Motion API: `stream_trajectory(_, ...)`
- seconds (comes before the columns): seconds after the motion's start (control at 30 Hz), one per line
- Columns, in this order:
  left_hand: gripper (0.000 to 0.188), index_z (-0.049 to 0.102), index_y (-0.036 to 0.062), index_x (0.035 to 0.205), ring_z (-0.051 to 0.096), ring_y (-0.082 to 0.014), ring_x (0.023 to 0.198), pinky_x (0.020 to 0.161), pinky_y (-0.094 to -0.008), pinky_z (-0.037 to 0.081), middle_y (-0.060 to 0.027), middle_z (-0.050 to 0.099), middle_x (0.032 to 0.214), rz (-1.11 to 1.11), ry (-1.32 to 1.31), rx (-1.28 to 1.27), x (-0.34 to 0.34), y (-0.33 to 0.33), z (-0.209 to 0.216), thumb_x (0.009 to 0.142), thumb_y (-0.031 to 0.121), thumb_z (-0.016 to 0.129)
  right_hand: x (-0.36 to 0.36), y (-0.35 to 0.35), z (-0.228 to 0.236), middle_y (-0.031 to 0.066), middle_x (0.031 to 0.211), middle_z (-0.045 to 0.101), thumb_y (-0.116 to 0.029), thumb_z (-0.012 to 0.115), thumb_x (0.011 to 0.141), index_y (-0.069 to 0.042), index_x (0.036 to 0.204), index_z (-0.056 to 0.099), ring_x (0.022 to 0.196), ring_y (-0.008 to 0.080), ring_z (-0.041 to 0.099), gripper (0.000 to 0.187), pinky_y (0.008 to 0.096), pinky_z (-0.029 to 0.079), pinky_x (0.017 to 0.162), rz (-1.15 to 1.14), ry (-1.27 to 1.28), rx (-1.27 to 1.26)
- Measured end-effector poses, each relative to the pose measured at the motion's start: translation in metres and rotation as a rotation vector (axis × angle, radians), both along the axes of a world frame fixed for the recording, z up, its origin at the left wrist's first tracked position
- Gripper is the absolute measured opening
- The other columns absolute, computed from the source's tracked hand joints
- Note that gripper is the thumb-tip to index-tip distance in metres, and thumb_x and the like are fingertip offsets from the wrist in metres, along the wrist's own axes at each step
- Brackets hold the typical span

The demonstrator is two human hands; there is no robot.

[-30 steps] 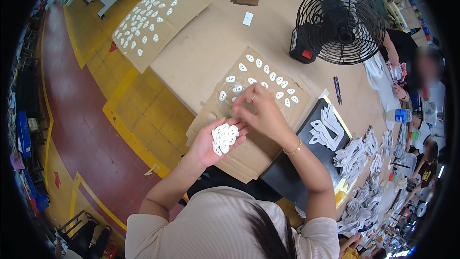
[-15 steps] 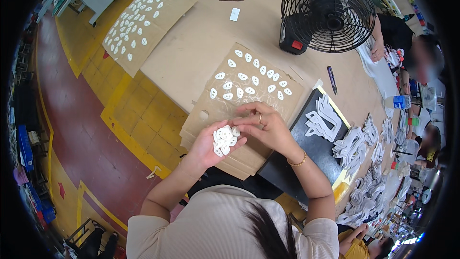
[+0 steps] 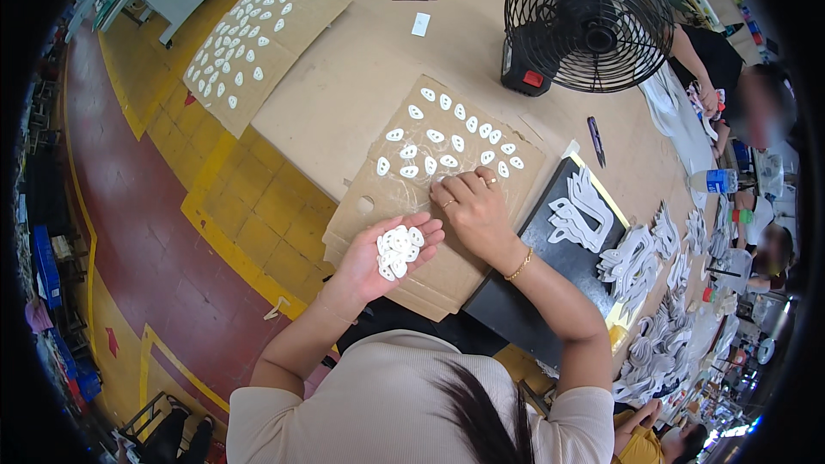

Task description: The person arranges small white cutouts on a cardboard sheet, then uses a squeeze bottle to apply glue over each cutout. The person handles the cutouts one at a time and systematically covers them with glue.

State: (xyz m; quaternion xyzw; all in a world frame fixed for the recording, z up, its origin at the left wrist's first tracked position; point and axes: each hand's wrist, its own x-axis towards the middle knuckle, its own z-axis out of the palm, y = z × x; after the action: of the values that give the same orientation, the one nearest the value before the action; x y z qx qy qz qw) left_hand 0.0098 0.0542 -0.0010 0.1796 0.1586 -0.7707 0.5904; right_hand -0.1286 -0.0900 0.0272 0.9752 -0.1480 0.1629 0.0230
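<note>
My left hand (image 3: pixel 365 259) is palm up and cupped under a pile of small white rounded pieces (image 3: pixel 397 251), each with dark holes. To its right and farther forward, my right hand (image 3: pixel 471 210) is pinched down at a brown cardboard sheet (image 3: pixel 391 206). A bit of white shows at its fingertips, looking like one more such piece, mostly hidden by the fingers. Several matching white pieces (image 3: pixel 436 136) lie spaced apart on the far part of this sheet.
Another cardboard sheet (image 3: pixel 284 39) with many white pieces lies at the far left. A black fan (image 3: pixel 593 26) stands at the back right. A pen (image 3: pixel 595 142), a black board (image 3: pixel 533 292) and stacked white cut-outs (image 3: pixel 584 210) are on the right. Other people sit beyond.
My right hand has moved from the pile in my left palm forward and right onto the cardboard. My left hand has stayed nearly in place, its fingers opening out a little.
</note>
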Motion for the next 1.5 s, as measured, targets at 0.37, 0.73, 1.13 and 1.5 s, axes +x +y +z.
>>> stream_trajectory(0.37,0.041,0.045,-0.0019,0.127,0.056,-0.0253,0.107,0.097,-0.0419,0.044,-0.0152,0.054,0.121,0.006,0.031,-0.036,-0.001,-0.004,0.000,0.096,0.023,0.035,-0.011,0.027,0.032,0.0049,0.106,0.055,-0.021,0.069,0.075,-0.012,0.105,0.067,0.088,0.0205,0.051,0.032,0.0369,0.033,0.084,-0.100,-0.048,0.635)
stream_trajectory(0.73,0.041,0.043,-0.0023,0.128,0.053,-0.0268,0.113,0.098,-0.0396,0.043,-0.0165,0.053,0.123,-0.046,-0.015,-0.009,-0.006,-0.005,0.003,0.096,0.023,0.034,-0.023,0.014,0.029,0.0056,0.083,0.063,-0.010,0.069,0.074,-0.007,0.088,0.068,0.080,0.0208,0.058,0.014,0.0310,0.042,0.080,-0.329,-0.245,0.985)
stream_trajectory(1.13,0.043,0.040,-0.0027,0.130,0.047,-0.0290,0.121,0.101,-0.0401,0.041,-0.0173,0.048,0.129,-0.063,0.000,-0.022,-0.007,-0.005,0.004,0.097,0.024,0.033,-0.022,-0.001,0.013,0.0032,0.097,0.057,-0.022,0.068,0.076,-0.010,0.096,0.068,0.092,0.0203,0.053,0.023,0.0374,0.039,0.083,-0.279,-0.028,0.147)
stream_trajectory(1.5,0.039,0.045,-0.0019,0.124,0.055,-0.0247,0.108,0.099,-0.0433,0.042,-0.0140,0.054,0.118,-0.048,0.039,-0.055,-0.015,-0.005,-0.007,0.097,0.023,0.031,-0.027,0.041,0.025,0.0042,0.106,0.056,-0.016,0.073,0.069,-0.008,0.095,0.069,0.091,0.0230,0.052,0.028,0.0356,0.039,0.084,-0.127,-0.084,0.601)
